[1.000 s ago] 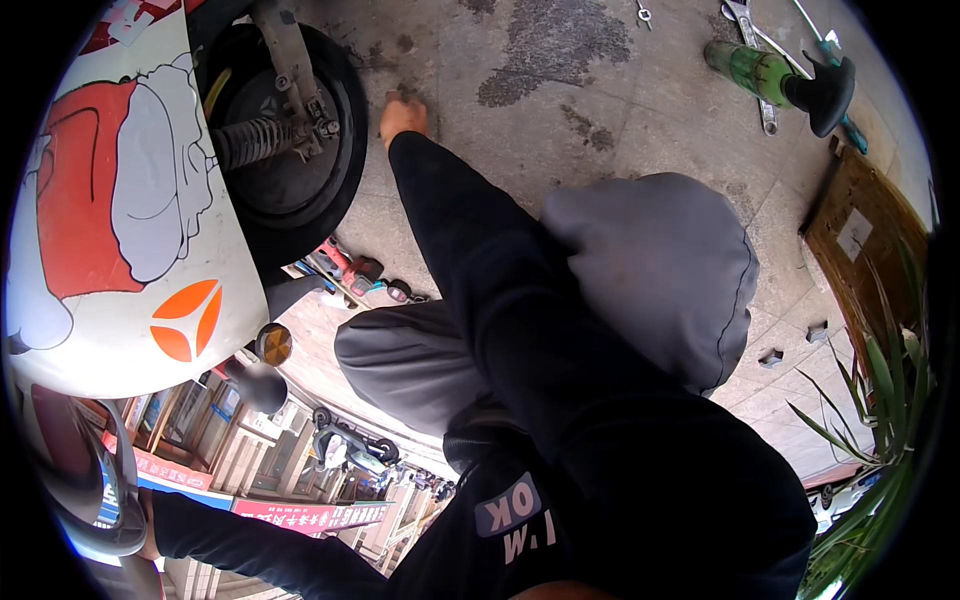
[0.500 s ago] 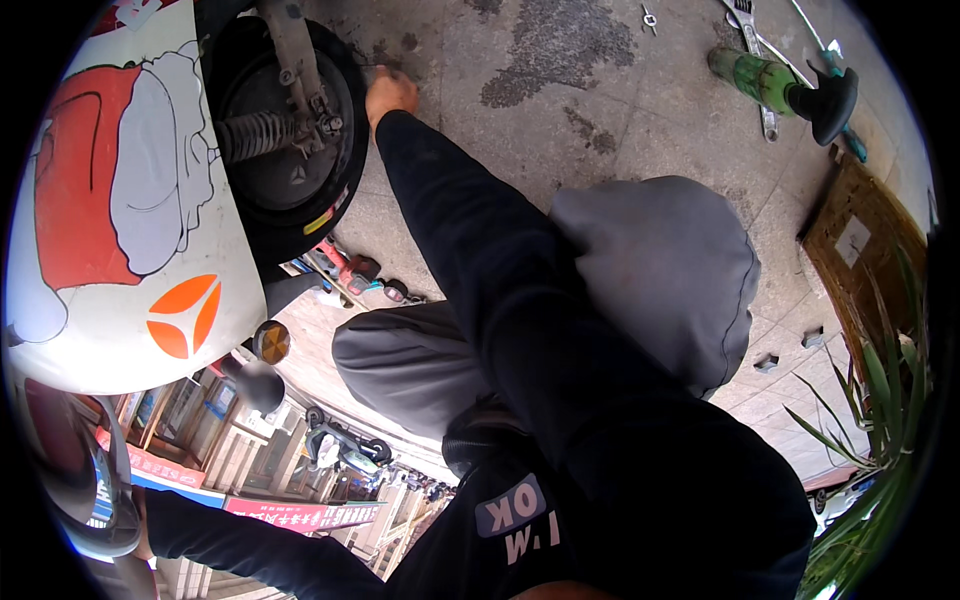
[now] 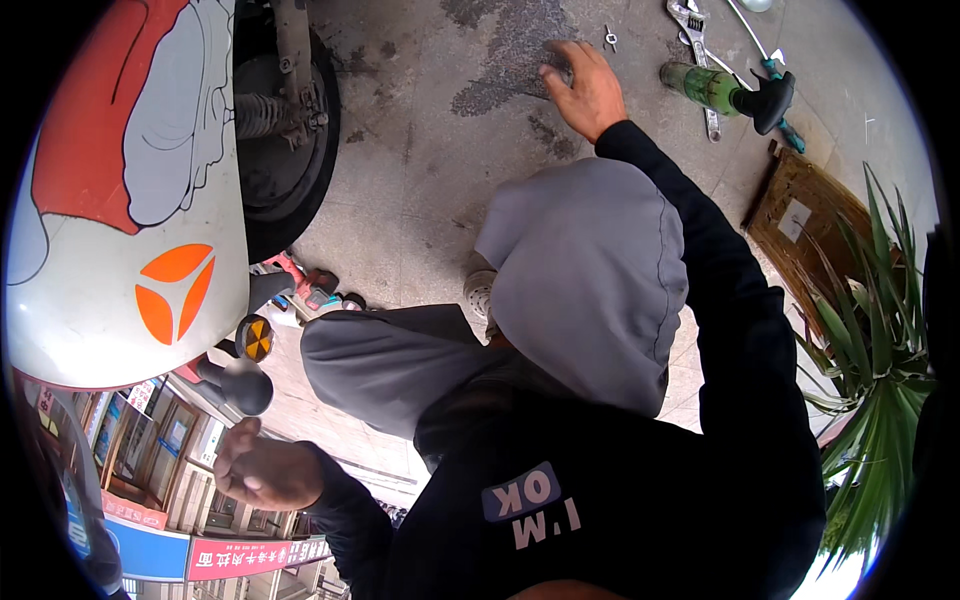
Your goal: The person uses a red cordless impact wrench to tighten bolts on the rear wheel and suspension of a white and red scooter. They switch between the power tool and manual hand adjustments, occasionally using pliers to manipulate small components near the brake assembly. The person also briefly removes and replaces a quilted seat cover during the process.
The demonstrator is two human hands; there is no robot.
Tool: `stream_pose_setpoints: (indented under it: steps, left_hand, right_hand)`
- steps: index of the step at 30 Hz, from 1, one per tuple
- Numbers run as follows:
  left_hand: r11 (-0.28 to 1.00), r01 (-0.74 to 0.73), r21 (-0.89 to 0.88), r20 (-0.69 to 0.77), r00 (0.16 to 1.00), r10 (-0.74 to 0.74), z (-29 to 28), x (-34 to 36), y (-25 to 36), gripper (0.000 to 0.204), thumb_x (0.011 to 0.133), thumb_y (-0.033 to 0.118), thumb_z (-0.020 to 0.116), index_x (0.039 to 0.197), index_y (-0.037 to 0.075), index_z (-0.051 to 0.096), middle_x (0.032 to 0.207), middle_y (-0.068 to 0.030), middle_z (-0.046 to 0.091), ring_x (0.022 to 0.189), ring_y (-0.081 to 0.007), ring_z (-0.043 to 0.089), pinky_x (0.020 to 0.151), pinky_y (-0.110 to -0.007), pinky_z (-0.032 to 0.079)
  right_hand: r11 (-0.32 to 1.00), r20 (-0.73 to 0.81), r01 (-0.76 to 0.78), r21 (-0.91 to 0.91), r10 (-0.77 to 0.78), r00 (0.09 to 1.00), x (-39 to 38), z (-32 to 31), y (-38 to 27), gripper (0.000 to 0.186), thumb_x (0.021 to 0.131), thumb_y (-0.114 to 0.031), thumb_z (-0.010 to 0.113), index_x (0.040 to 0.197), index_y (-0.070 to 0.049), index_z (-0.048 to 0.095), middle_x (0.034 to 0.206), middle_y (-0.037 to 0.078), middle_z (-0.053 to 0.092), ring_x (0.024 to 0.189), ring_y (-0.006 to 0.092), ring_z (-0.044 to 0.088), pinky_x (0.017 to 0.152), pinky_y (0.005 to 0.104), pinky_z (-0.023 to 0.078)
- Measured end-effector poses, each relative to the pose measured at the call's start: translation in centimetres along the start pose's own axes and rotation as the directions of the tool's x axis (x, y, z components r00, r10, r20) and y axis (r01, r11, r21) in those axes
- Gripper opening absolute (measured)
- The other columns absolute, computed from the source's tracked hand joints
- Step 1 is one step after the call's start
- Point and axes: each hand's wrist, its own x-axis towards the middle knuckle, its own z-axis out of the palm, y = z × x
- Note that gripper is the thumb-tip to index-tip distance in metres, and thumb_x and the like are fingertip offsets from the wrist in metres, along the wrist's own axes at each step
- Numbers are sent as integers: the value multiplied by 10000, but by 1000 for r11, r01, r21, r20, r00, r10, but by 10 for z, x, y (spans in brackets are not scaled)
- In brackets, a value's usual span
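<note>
1. The right hand [image 3: 588,92] hangs above the tiled floor [image 3: 420,180], toward its far side; thumb and fingers are parted in a loose, wide curve, and nothing is held between them.
2. The left hand [image 3: 268,472] is raised low on the left, fingers half curled and slightly blurred – I cannot tell whether anything sits inside the curl.
3. Just beyond its fingertips is a round black part [image 3: 248,390] of the scooter; whether they touch it, I cannot tell.
4. The scooter stands along the left edge of the floor. Its white panel [image 3: 90,300] bears a red-and-grey drawing and an orange three-part emblem, with a round amber reflector [image 3: 255,338] below.
5. Right of the panel is the scooter's black-tyred wheel [image 3: 322,160], with a coil spring [image 3: 262,117] before it, well apart from both hands.
6. A small metal piece [image 3: 611,39] lies near the right hand, toward the floor's far edge.
7. In the far right corner, a green bottle [image 3: 705,88] with a black top lies across an adjustable wrench [image 3: 690,22] – a teal-handled tool [image 3: 792,135] is just beside it.
8. Along the right edge are a wooden board [image 3: 775,215] and a leafy plant [image 3: 880,370].
</note>
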Motion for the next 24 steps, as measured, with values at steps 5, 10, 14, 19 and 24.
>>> stream_pose_setpoints:
  steps: [5,10,14,19,24]
  left_hand:
    - [986,106,-127,461,887,-36,173,-64,-86,268,948,78,607,1181,-10,511,986,-160,642,902,-263,647,889,-396,512]
    - [945,248,212,529,784,-324,259,-106,-213,492,843,64,691,1270,-42,470,1266,-201,523,1168,-330,560,1007,-429,472]
    - [917,18,399,622,729,-286,289,-101,-253,589,830,139,719,1335,-18,458,1379,-235,429,1289,-408,432,1085,-481,377]
    - [842,-358,403,634,773,25,318,-142,-331,731,920,468,573,1415,-35,382,1430,-251,363,1364,-449,322,1112,-612,267]
    - [832,-414,370,581,802,141,333,-146,-339,702,933,456,511,1394,-69,436,1430,-256,412,1377,-457,327,1114,-564,302]
  right_hand:
    - [835,-179,-154,-529,68,982,-111,-2,133,592,951,-350,558,1468,-103,411,1485,154,392,1412,355,330,1173,497,262]
    - [861,-243,-96,-500,-33,969,-108,7,142,589,967,-371,526,1494,-146,390,1496,145,393,1432,343,311,1195,501,210]
    - [855,-237,-87,-511,-43,971,-111,6,142,555,968,-361,525,1477,-159,431,1484,145,418,1421,350,333,1184,504,224]
    - [862,-186,-69,-503,-30,982,-104,13,143,533,983,-321,519,1486,-159,448,1508,141,406,1412,344,364,1172,494,254]
    - [868,-140,30,-495,-114,983,-108,7,151,520,1039,-330,478,1439,1,467,1467,193,451,1387,334,402,1144,427,313]
